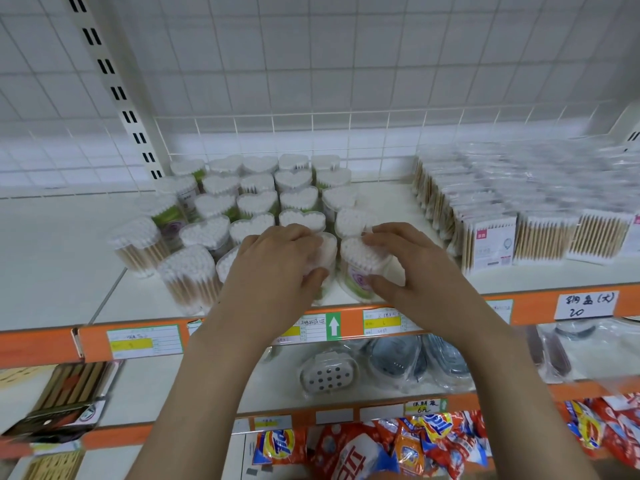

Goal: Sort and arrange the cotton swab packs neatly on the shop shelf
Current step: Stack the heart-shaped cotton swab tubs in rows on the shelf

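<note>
Both hands are up on the shelf, each wrapped around its own tub. The left hand point(277, 261) has fingers curled over the top and thumb low on the front of a clear heart-shaped plastic tub of white-tipped cotton swabs point(325, 261) at the front edge. The right hand point(408, 268) does the same on the neighbouring clear tub with a green-and-pink label point(360, 268), fingertips on the lid, thumb pressed on the label side. The two tubs stand just beside each other, pretty much touching.

The surface is a white metal shelf point(59, 258) with an orange front rail point(38, 344) carrying paper price tags point(144, 341), and a white wire grid back panel point(346, 64) behind. The shelf below holds bagged soap dishes point(329, 375); lower still there are red-and-orange detergent packets point(381, 445).

The rest of the heart-shaped swab tubs point(256, 202) sit in rough rows behind the hands, wooden sticks visible through the clear walls, with a few on the left leaning out of line. Off to the right, well apart, flat rectangular clear packs of wooden swabs point(540, 237) stand in tight rows.
</note>
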Motion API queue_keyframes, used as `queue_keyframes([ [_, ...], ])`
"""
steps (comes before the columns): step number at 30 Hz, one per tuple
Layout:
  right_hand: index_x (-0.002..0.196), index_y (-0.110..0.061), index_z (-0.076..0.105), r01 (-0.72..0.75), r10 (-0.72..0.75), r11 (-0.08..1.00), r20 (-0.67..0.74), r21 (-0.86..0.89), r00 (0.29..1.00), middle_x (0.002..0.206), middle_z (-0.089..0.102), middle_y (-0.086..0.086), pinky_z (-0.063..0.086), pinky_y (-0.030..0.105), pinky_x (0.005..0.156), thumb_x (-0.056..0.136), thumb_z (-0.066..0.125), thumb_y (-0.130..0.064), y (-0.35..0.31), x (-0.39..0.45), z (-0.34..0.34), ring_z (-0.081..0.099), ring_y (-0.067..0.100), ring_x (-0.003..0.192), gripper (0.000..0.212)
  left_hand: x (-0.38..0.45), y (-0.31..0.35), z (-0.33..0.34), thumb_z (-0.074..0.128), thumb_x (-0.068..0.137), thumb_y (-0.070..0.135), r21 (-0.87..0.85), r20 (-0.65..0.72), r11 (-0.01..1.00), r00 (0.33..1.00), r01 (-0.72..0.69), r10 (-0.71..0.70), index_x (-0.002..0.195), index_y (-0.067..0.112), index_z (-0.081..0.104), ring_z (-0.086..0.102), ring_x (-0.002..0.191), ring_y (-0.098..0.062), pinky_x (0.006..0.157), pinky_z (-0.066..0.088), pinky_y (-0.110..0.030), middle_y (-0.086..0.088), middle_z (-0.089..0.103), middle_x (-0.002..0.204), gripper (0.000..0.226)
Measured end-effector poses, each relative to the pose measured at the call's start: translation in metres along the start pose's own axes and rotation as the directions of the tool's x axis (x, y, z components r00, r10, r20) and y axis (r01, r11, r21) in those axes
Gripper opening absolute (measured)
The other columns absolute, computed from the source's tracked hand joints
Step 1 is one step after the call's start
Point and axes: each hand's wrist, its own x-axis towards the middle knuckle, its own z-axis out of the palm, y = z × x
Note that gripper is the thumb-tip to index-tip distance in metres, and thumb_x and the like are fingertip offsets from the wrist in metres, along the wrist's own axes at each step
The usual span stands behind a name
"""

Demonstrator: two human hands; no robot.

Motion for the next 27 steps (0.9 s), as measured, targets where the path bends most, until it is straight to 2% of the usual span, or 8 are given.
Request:
queue_keyframes([
  [4, 0.128, -0.014, 0.054, -0.013, 0.014, 0.999, -0.029, 0.031, 0.999, 0.131, 0.045, -0.001, 0.023, 0.006, 0.096, 0.082, 0.068, -0.016, 0.000, -0.002, 0.003, 0.042, 0.015, 0.123, 0.048, 0.000, 0.000, -0.001, 0.060, 0.084, 0.021, -0.004, 0.035, 1.000, 0.999, -0.010, 0.010, 0.105, 0.013, 0.067, 0.055, 0.105, -0.021, 0.087, 0.040, -0.037, 0.003, 0.061, 0.115, 0.024],
  [8, 0.127, -0.014, 0.054, -0.026, 0.029, 0.999, -0.048, 0.044, 0.998, 0.130, 0.045, -0.002, 0.026, 0.011, 0.098, 0.082, 0.068, -0.017, -0.002, -0.004, 0.005, 0.042, 0.014, 0.122, 0.048, -0.004, -0.003, -0.004, 0.060, 0.082, 0.018, -0.033, 0.035, 0.999, 0.999, -0.036, 0.037, 0.107, 0.013, 0.067, 0.055, 0.107, -0.020, 0.091, 0.038, -0.036, 0.006, 0.061, 0.117, 0.026],
  [14, 0.126, -0.015, 0.055, -0.058, 0.059, 0.998, -0.037, 0.028, 0.998, 0.128, 0.046, -0.003, 0.026, 0.006, 0.096, 0.080, 0.069, -0.017, -0.009, -0.003, 0.004, 0.043, 0.012, 0.120, 0.048, 0.001, -0.011, -0.004, 0.053, 0.086, 0.034, -0.023, 0.076, 0.998, 0.995, -0.067, 0.068, 0.116, 0.024, 0.060, 0.045, 0.112, -0.012, 0.089, 0.024, -0.029, 0.012, 0.052, 0.122, 0.032],
  [17, 0.126, -0.017, 0.054, -0.064, 0.065, 0.998, -0.026, 0.028, 0.998, 0.126, 0.048, -0.005, 0.027, 0.005, 0.095, 0.082, 0.068, -0.025, -0.013, -0.002, 0.000, 0.044, 0.010, 0.119, 0.046, 0.008, -0.016, -0.004, 0.048, 0.087, 0.048, -0.056, 0.092, 0.995, 0.992, -0.085, 0.090, 0.117, 0.026, 0.059, 0.045, 0.113, -0.011, 0.089, 0.019, -0.027, 0.015, 0.051, 0.121, 0.039],
  [20, 0.123, -0.019, 0.055, -0.068, 0.071, 0.997, -0.061, 0.038, 0.996, 0.124, 0.051, -0.008, 0.030, 0.006, 0.092, 0.085, 0.061, -0.033, -0.018, 0.000, -0.005, 0.045, 0.006, 0.116, 0.041, 0.014, -0.022, -0.009, 0.046, 0.089, 0.045, -0.127, 0.071, 0.988, 0.993, -0.087, 0.097, 0.112, 0.022, 0.062, 0.049, 0.107, -0.013, 0.097, 0.029, -0.032, 0.012, 0.055, 0.116, 0.036],
  [22, 0.119, -0.018, 0.058, -0.065, 0.068, 0.997, -0.104, 0.031, 0.992, 0.121, 0.054, -0.008, 0.030, 0.002, 0.083, 0.088, 0.058, -0.031, -0.021, 0.005, -0.009, 0.047, 0.001, 0.107, 0.034, 0.020, -0.028, -0.015, 0.048, 0.090, 0.035, -0.159, 0.048, 0.981, 0.992, -0.112, 0.121, 0.107, 0.019, 0.064, 0.053, 0.100, -0.016, 0.093, 0.039, -0.041, 0.008, 0.059, 0.110, 0.029],
  [24, 0.117, -0.016, 0.059, -0.068, 0.065, 0.998, -0.137, -0.011, 0.988, 0.117, 0.057, -0.005, 0.030, 0.000, 0.075, 0.089, 0.057, -0.027, -0.022, 0.014, -0.015, 0.047, -0.003, 0.093, 0.030, 0.028, -0.037, -0.021, 0.049, 0.090, 0.028, -0.152, 0.043, 0.980, 0.990, -0.127, 0.134, 0.108, 0.017, 0.064, 0.055, 0.100, -0.019, 0.091, 0.042, -0.044, 0.003, 0.061, 0.109, 0.027],
  [27, 0.117, -0.015, 0.060, -0.089, 0.072, 0.991, -0.161, -0.100, 0.984, 0.110, 0.061, -0.001, 0.034, 0.006, 0.077, 0.090, 0.057, -0.027, -0.021, 0.034, -0.023, 0.050, 0.003, 0.093, 0.030, 0.045, -0.051, -0.028, 0.052, 0.090, 0.024, -0.111, 0.042, 0.984, 0.988, -0.141, 0.146, 0.111, 0.018, 0.063, 0.054, 0.102, -0.021, 0.092, 0.041, -0.044, 0.001, 0.060, 0.109, 0.025],
])
